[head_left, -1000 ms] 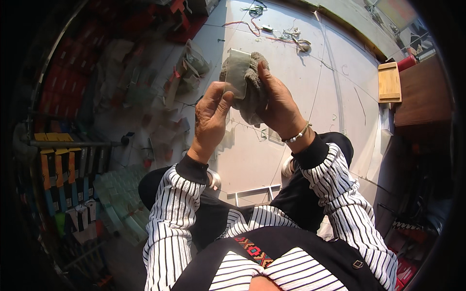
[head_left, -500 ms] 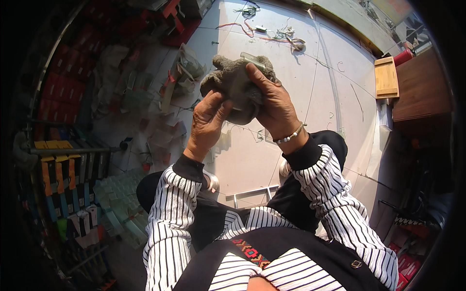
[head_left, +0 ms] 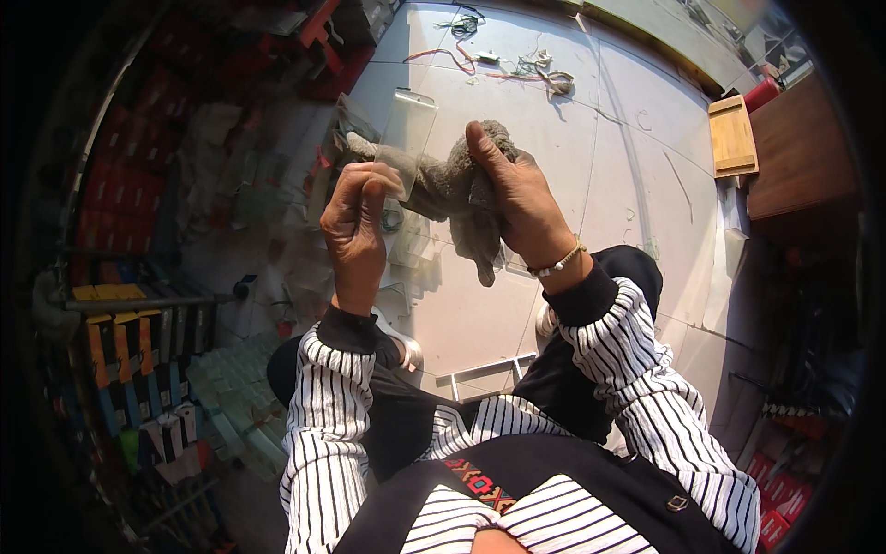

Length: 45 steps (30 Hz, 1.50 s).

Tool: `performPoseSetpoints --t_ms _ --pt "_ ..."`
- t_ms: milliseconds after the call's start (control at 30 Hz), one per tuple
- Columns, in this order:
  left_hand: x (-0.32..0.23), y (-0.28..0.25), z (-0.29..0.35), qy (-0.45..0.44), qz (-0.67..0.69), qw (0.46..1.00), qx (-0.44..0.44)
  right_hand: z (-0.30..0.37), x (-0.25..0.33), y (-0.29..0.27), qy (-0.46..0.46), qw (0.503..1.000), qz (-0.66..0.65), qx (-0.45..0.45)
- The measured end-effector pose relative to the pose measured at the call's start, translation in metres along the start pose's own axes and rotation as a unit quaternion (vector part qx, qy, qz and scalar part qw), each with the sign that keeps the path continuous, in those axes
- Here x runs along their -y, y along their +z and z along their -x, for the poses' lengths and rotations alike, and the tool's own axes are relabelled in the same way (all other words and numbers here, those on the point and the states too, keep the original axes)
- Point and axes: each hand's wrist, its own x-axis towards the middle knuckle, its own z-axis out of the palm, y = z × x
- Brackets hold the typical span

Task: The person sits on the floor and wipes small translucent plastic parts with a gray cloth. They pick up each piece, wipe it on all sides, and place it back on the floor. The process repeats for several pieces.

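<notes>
My left hand [head_left: 355,217] is closed in a pinch on the lower end of a small clear rectangular pane [head_left: 413,115]; whether it is glass or plastic I cannot tell. The pane tilts upward. Bunched in my right hand [head_left: 531,198] is a grey-brown rag [head_left: 475,217], gripped with the thumb on top. One part of the rag hangs down below that hand. Another part stretches left, behind or against the pane and close to my left fingers. Both hands are raised above the pale tiled floor.
Rows of similar clear pieces [head_left: 235,397] lie at the lower left, beside shelves of boxes [head_left: 120,342]. Crumpled clear plastic or wrapping is at the left. Tangled wires [head_left: 544,74] lie on the far floor. A wooden board [head_left: 732,137] stands at the right, by a brown cabinet [head_left: 803,162].
My left hand has moved left and now holds the clear pane, which was by my right thumb and the rag. The bunched rag has opened out, stretching left and hanging down.
</notes>
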Motion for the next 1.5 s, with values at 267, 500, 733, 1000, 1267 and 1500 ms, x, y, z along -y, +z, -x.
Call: performPoseSetpoints --t_ms 267,500,733,1000,1267,1500 --pt "0.017 -0.008 0.003 -0.008 0.011 0.999 0.052 -0.011 -0.013 0.003 0.007 0.974 -0.157 0.162" --pt "0.02 0.007 0.004 -0.094 0.067 0.993 -0.02 -0.002 -0.014 0.005 -0.022 0.95 -0.218 0.221" --pt "0.016 0.007 -0.01 -0.338 0.532 0.776 -0.036 0.002 -0.022 0.014 -0.047 0.979 -0.126 0.152" --pt "0.022 -0.008 -0.019 -0.267 0.241 0.925 0.125 0.013 -0.013 0.01 -0.01 0.95 0.11 0.293" --pt "0.01 -0.009 -0.025 -0.383 0.267 0.877 0.113 0.006 -0.024 0.005 -0.034 0.907 0.17 0.385" --pt "0.007 -0.02 -0.024 -0.323 0.187 0.927 0.04 0.004 -0.019 0.001 0.039 0.927 0.17 0.332"
